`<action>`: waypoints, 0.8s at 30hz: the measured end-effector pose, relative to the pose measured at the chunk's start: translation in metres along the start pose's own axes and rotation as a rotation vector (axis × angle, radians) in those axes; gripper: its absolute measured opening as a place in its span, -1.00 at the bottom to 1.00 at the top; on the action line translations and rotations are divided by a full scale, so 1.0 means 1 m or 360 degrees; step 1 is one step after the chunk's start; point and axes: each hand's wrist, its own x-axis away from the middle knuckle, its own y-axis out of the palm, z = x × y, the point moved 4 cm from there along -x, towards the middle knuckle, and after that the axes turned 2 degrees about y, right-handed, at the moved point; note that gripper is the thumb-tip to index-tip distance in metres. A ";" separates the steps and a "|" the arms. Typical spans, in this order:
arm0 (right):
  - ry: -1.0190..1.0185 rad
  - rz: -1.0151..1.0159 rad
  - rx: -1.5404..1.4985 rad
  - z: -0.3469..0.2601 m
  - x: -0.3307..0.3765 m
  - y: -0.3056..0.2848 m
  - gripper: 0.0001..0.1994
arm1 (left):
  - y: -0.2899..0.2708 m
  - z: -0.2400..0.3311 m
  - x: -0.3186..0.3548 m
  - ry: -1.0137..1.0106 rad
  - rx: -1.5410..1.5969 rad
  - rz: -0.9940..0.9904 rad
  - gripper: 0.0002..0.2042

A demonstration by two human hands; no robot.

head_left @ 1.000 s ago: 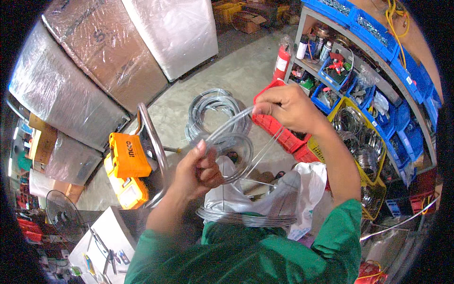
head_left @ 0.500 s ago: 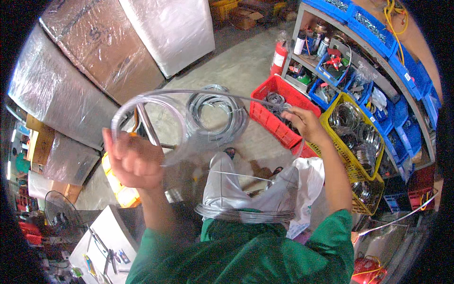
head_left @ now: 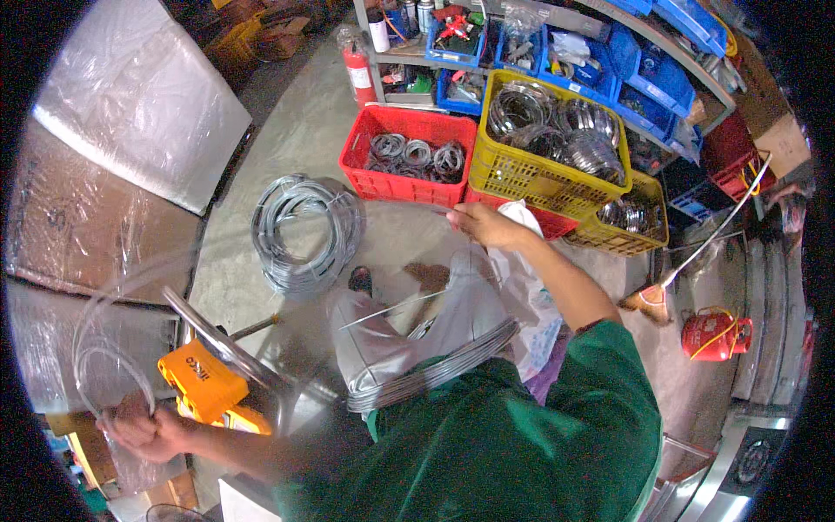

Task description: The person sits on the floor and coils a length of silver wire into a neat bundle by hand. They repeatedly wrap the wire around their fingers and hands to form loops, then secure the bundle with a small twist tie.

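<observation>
My left hand [head_left: 143, 428], stretched far out to the left, is closed on a looped grey metal wire [head_left: 409, 205]. The wire's other part reaches across to my right hand [head_left: 487, 224], whose fingers pinch it in front of the crates. Motion blurs the span between the hands, so its exact path is hard to follow. A coil of the same sort of wire [head_left: 435, 370] rests across my lap. On the floor ahead lies a larger tied bundle of wire coils [head_left: 304, 230].
Small wire rings fill a red crate [head_left: 409, 187]; a yellow crate [head_left: 548, 178] beside it holds shiny rings. Behind stand blue bins [head_left: 578, 65] and a fire extinguisher [head_left: 357, 74]. Wrapped boxes [head_left: 148, 96] line the left, near an orange-yellow case [head_left: 202, 378]. A broom [head_left: 652, 300] leans right.
The view has turned to the right. My left hand has swung outward and down to the left, drawing the wire into a wider span. My right hand still pinches the wire.
</observation>
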 end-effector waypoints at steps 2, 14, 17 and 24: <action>0.0339 0.0080 -0.0626 0.000 0.000 0.039 -0.61 | -0.013 -0.044 0.010 -0.0086 0.0161 0.0166 -0.56; -0.0151 -0.0440 -0.1764 -0.103 -0.023 0.165 -0.70 | -0.009 -0.219 0.068 -0.0497 0.0851 0.0749 -0.51; 0.0071 -0.0539 -0.0208 -0.084 -0.007 0.165 -0.65 | -0.023 -0.201 0.064 -0.0519 0.0699 0.0824 -0.52; -0.0114 -0.0934 -0.0996 -0.200 0.131 0.079 -0.64 | -0.038 -0.190 0.068 -0.0635 0.0661 0.0996 -0.52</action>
